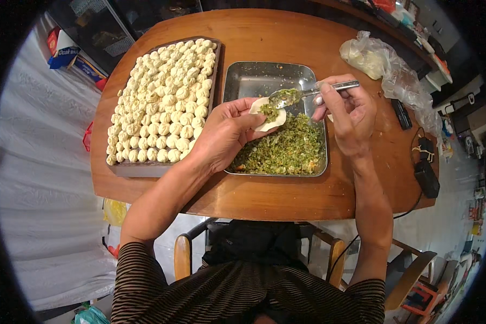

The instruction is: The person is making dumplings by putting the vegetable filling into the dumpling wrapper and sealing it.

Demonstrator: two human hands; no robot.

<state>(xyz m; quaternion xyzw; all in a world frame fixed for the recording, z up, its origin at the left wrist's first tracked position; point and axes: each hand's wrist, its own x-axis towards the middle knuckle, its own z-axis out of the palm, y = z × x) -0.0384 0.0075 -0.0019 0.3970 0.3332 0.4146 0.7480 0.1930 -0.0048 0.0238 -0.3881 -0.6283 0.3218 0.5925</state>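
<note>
My left hand [227, 131] holds a round, pale dough wrapper [276, 121] with chopped green filling [269, 113] on its middle, the thumb lying at the filling's edge. In my right hand [350, 113] is a metal spoon [305, 93], its bowl just above the wrapper and still carrying some green filling. Both hands are over a rectangular metal pan [263, 73], whose near part holds a heap of chopped green filling [285, 150] with bits of orange. To the left, a dark tray [141, 170] bears rows of pleated, filled dumplings [162, 105].
A wooden table [283, 198] carries everything. Toward its right side lie a clear plastic bag [405, 89] with pale dough inside, a dark object [401, 114], and a black power adapter [426, 177] with a cable. A wooden-armed chair [183, 255] stands at the near edge.
</note>
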